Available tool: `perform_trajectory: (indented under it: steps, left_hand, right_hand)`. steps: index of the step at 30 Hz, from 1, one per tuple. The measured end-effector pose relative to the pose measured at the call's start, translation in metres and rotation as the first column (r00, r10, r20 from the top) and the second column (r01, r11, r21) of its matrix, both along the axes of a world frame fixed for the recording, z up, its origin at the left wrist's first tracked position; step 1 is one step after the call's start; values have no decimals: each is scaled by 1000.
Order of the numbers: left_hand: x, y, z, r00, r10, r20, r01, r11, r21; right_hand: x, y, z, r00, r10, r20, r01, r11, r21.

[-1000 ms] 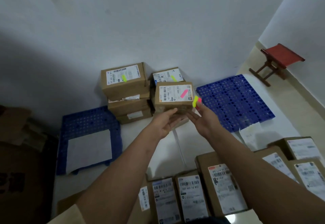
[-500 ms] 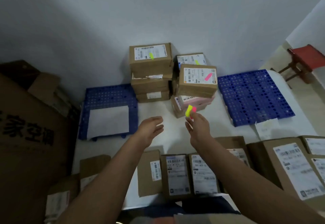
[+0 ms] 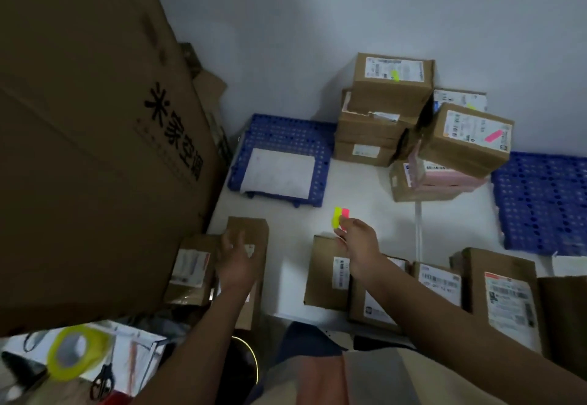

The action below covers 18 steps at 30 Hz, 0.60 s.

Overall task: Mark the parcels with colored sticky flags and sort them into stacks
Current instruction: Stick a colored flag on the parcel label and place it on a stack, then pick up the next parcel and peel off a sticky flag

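Right hand (image 3: pixel 357 239) pinches two sticky flags (image 3: pixel 340 219); left hand (image 3: pixel 233 258), fingers spread, touches one parcel (image 3: pixel 251 246).

A bare back room used for sorting parcels: plain white walls (image 3: pixel 317 7), labelled cardboard boxes (image 3: pixel 390 87) stacked beyond the right hand (image 3: pixel 359 239), blue plastic pallets (image 3: pixel 540 198) on the floor, a huge appliance carton (image 3: pixel 79 134) beside the left hand (image 3: pixel 233 261), tape roll (image 3: pixel 74 352) nearby.
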State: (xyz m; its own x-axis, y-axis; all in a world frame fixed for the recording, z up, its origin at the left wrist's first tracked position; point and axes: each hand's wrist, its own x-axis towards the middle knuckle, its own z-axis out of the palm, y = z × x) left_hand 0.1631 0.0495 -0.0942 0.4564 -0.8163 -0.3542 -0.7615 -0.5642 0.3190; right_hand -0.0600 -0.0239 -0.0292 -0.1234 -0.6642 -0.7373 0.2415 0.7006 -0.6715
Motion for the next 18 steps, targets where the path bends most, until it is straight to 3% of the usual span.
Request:
perform_trajectory:
  steps: [5,10,15,18]
  left_hand:
    - [4,22,-19,995,-88,37,75,962,262]
    - [-13,29,-22,1000,8,-23,-1,955,298]
    - [-23,26,-21,998,-67,-7,66,957,282]
    - [-29,26,-27,999,15,-37,-2,941,339]
  right_hand:
    - [9,11,-2,1000,14,-17,-14,1000,21]
    - [7,14,-6,999,28,-32,-27,999,24]
    - [3,16,-7,998,51,-38,-50,998,32]
    - [-2,16,-3,998,58,-40,-57,997,43]
